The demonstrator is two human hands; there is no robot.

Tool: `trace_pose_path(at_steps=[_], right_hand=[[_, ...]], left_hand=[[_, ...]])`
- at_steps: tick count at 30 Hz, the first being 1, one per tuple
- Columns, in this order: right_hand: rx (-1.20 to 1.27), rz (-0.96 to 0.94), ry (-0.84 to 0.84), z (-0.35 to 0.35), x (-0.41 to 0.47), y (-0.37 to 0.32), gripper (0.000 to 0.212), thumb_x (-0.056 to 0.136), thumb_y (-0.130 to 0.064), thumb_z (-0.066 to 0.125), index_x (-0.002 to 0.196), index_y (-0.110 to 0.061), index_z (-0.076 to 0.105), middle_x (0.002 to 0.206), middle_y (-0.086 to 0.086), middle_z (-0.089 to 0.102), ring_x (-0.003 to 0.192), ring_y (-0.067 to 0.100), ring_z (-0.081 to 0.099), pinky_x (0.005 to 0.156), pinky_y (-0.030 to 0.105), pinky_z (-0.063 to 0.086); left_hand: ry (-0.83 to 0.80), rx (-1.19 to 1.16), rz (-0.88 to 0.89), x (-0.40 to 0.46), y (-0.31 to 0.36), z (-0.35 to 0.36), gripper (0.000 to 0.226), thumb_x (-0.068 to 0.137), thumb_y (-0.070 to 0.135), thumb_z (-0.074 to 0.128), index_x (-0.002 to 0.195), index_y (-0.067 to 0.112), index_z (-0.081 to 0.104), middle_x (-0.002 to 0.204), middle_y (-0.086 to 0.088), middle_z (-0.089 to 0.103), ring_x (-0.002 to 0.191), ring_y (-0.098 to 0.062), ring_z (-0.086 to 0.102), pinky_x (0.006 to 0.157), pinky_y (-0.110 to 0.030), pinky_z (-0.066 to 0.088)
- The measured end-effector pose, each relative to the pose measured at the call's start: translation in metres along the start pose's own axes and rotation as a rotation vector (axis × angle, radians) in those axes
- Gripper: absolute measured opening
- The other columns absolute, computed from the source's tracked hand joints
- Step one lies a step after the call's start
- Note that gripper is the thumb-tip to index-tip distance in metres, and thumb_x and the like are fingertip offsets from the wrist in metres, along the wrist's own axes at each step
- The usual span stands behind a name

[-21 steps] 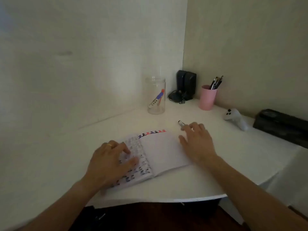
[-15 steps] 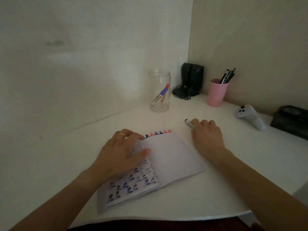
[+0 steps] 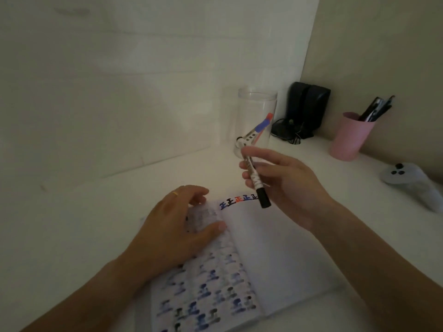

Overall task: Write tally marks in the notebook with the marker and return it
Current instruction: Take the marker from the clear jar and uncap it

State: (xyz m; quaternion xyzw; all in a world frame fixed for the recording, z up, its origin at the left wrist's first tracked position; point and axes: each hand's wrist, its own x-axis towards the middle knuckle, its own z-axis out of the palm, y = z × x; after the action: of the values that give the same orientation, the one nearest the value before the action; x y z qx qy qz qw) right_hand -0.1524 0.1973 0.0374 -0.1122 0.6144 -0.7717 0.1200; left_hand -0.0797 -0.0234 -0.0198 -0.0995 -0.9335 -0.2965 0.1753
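Marker pen, white-barrelled with a black cap (image 3: 254, 179), had left the desk: your right hand (image 3: 285, 185) clamped it, lifted, still capped. Your left hand (image 3: 177, 233), fingers spread, pinned the open white notebook (image 3: 275, 255); uncapping seemed next.

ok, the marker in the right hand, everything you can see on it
The marker is a slim pen with a white barrel carrying dark print and a black cap at its lower end, apparently still on. It looks plastic. The right hand has it in a fingertip grip, lifted off the desk, tilted with the cap pointing down toward the row of tally marks at the top of the notebook. Only the fingers touch it. Its upper end overlaps the clear jar behind.
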Motion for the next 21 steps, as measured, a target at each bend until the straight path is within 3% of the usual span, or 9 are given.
trace_pose_path(at_steps=[2,4,6,8,13,16,18,21], right_hand=[[0.101,0.071,-0.11,0.001,-0.003,0.01,0.055,0.089,0.022,0.037,0.12,-0.006,0.073,0.116,0.023,0.071,0.094,0.026,0.07,0.081,0.029,0.059],[0.115,0.104,-0.179,0.002,-0.009,0.017,0.054,0.088,0.024,0.044,0.12,-0.007,0.073,0.116,0.023,0.073,0.099,0.026,0.071,0.085,0.03,0.059],[0.055,0.065,-0.215,0.005,-0.012,0.02,0.042,0.083,0.01,0.063,0.12,-0.009,0.073,0.107,0.018,0.075,0.098,0.023,0.07,0.087,0.03,0.059],[0.016,0.04,-0.225,0.01,-0.013,0.023,0.036,0.081,-0.006,0.068,0.117,-0.007,0.074,0.092,0.012,0.073,0.087,0.019,0.068,0.081,0.028,0.059],[-0.045,-0.052,-0.148,0.02,-0.013,0.03,0.029,0.094,-0.016,0.057,0.111,0.002,0.073,0.07,0.008,0.063,0.062,0.015,0.056,0.057,0.024,0.048],[-0.068,-0.116,-0.091,0.025,-0.014,0.032,0.034,0.089,-0.024,0.062,0.104,0.004,0.074,0.066,0.01,0.062,0.057,0.017,0.054,0.051,0.024,0.046],[-0.11,-0.163,-0.061,0.028,-0.017,0.033,0.041,0.08,-0.03,0.068,0.099,0.006,0.073,0.064,0.011,0.062,0.054,0.017,0.055,0.048,0.024,0.046],[-0.136,-0.191,-0.08,0.031,-0.02,0.034,0.037,0.083,-0.027,0.066,0.095,0.007,0.073,0.062,0.012,0.063,0.051,0.015,0.055,0.045,0.024,0.045]], left_hand=[[0.031,-0.026,-0.009,0.004,-0.005,-0.002,0.067,0.076,0.062,0.073,0.134,0.039,0.048,0.113,0.022,0.06,0.098,0.003,0.061,0.08,-0.015,0.054],[0.054,-0.04,0.0,0.01,-0.007,-0.004,0.071,0.077,0.06,0.073,0.139,0.039,0.045,0.113,0.022,0.06,0.095,0.001,0.063,0.075,-0.014,0.055],[0.085,-0.027,0.047,0.015,-0.008,-0.005,0.074,0.08,0.061,0.07,0.144,0.038,0.042,0.118,0.02,0.059,0.092,-0.001,0.064,0.074,-0.019,0.057],[0.112,-0.015,0.111,0.017,-0.007,-0.004,0.069,0.084,0.06,0.066,0.144,0.036,0.043,0.12,0.017,0.058,0.092,-0.003,0.063,0.075,-0.024,0.057],[0.147,-0.002,0.229,0.019,0.0,-0.005,0.031,0.094,0.045,0.06,0.112,0.021,0.067,0.093,0.013,0.061,0.074,-0.008,0.06,0.067,-0.024,0.051],[0.118,-0.013,0.269,0.018,0.005,-0.006,0.025,0.098,0.041,0.057,0.103,0.018,0.065,0.083,0.013,0.054,0.068,-0.005,0.051,0.064,-0.013,0.038],[0.069,-0.021,0.289,0.017,0.008,-0.006,0.023,0.1,0.04,0.053,0.1,0.019,0.061,0.082,0.013,0.05,0.068,-0.006,0.048,0.064,-0.015,0.036],[0.029,-0.02,0.331,0.016,0.011,-0.005,0.026,0.104,0.036,0.043,0.087,0.018,0.051,0.078,0.008,0.048,0.066,-0.012,0.047,0.061,-0.023,0.039]])
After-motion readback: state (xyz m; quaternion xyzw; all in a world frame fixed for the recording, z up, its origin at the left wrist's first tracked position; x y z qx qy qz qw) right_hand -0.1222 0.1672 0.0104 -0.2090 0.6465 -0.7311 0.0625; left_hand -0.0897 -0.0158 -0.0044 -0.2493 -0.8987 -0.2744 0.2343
